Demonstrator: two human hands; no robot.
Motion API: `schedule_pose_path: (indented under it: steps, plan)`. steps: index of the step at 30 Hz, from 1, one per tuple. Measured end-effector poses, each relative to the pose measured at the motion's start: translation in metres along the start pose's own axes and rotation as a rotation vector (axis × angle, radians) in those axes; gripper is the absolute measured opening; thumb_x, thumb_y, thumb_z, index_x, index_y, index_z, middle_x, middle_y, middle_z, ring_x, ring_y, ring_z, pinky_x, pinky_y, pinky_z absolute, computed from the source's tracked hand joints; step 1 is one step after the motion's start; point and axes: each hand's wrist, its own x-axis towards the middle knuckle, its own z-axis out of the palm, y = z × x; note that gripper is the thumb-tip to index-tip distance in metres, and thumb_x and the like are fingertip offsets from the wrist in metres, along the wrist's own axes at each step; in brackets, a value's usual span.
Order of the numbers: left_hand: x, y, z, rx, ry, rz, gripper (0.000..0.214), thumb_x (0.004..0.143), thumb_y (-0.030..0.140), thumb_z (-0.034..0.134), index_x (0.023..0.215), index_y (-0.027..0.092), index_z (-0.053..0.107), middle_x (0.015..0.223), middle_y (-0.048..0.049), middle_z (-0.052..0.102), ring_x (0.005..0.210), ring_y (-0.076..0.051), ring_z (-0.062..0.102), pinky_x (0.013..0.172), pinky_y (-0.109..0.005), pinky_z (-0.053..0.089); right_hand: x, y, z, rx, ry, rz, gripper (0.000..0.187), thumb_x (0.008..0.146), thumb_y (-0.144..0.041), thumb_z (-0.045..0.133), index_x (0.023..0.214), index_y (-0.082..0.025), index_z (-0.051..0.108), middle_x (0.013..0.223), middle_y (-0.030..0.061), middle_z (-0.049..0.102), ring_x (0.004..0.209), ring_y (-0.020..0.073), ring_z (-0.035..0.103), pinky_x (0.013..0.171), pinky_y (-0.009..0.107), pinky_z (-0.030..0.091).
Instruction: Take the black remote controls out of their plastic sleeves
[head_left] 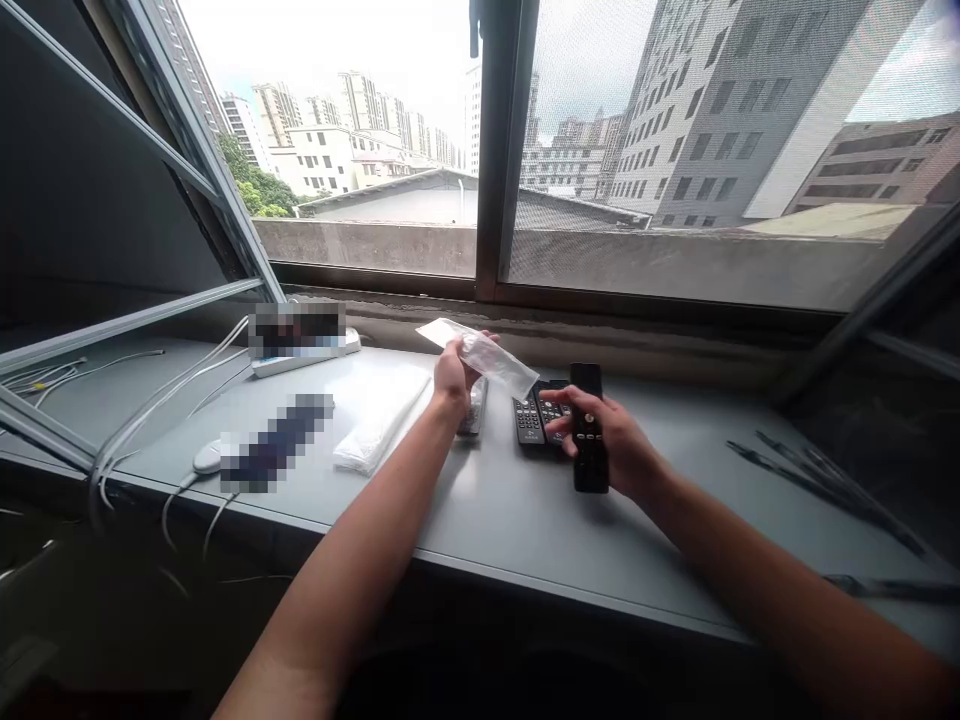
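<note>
My left hand (454, 374) is closed on a clear plastic bag (501, 362) with a white end, held above the table. In my right hand (626, 440) is a black remote control (588, 470), upright, with the thumb and fingers around it. Behind that hand, more black remote controls (529, 422) lie side by side on the table, partly covered by my fingers. Below my left hand lies another remote (472, 410), which looks wrapped in clear plastic and is partly hidden by the wrist. A stack of clear plastic bags (382, 420) rests left of my left forearm.
The grey table (525, 535) runs along a window. On the left stand a white power strip (307, 352), white cables (161, 400) and a white plug-like piece (208, 457) near blurred-out items. Dark strips (825, 490) lie on the right, and metal frame bars (127, 325) rise at left.
</note>
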Motion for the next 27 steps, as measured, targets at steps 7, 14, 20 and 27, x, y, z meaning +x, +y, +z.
schedule_pose_path:
  steps: [7,14,20,27]
  plan:
    - [-0.009,-0.002,0.007,0.05,-0.306,-0.185,0.05,0.101,0.042,0.049,0.122,0.009,0.08,0.125,-0.0186,0.082,0.115,-0.031,0.078,0.1,-0.039,0.059,-0.001,-0.002,-0.003,0.045,-0.165,0.054,0.059,0.101,-0.059,0.072,0.153,-0.034,0.06,0.144,0.0118,0.076,0.076,0.0228,0.082,0.045,0.025,0.05]
    - [-0.016,-0.003,0.011,0.079,-0.524,-0.36,0.048,0.098,0.044,0.055,0.121,0.01,0.08,0.129,-0.0217,0.08,0.122,-0.035,0.076,0.111,-0.044,0.055,-0.007,0.002,-0.003,-0.182,-0.41,0.175,0.077,0.099,-0.066,0.071,0.161,-0.02,0.059,0.086,0.0125,0.085,0.046,0.0181,0.068,0.047,0.026,0.05]
    - [-0.008,-0.003,0.007,0.072,-0.367,-0.295,0.041,0.099,0.037,0.053,0.116,0.011,0.08,0.13,-0.0194,0.08,0.12,-0.031,0.076,0.108,-0.041,0.057,-0.016,-0.006,0.001,-0.311,-0.652,0.294,0.073,0.1,-0.062,0.073,0.158,-0.017,0.064,0.093,0.0149,0.087,0.048,0.0153,0.067,0.048,0.023,0.052]
    - [0.002,-0.001,-0.002,0.019,-0.261,-0.307,0.042,0.104,0.038,0.049,0.117,0.012,0.079,0.136,-0.0173,0.078,0.122,-0.028,0.075,0.102,-0.036,0.058,-0.024,-0.017,0.013,-0.39,-0.886,0.354,0.067,0.098,-0.055,0.078,0.153,-0.018,0.07,0.104,0.0142,0.087,0.052,0.0137,0.069,0.048,0.021,0.052]
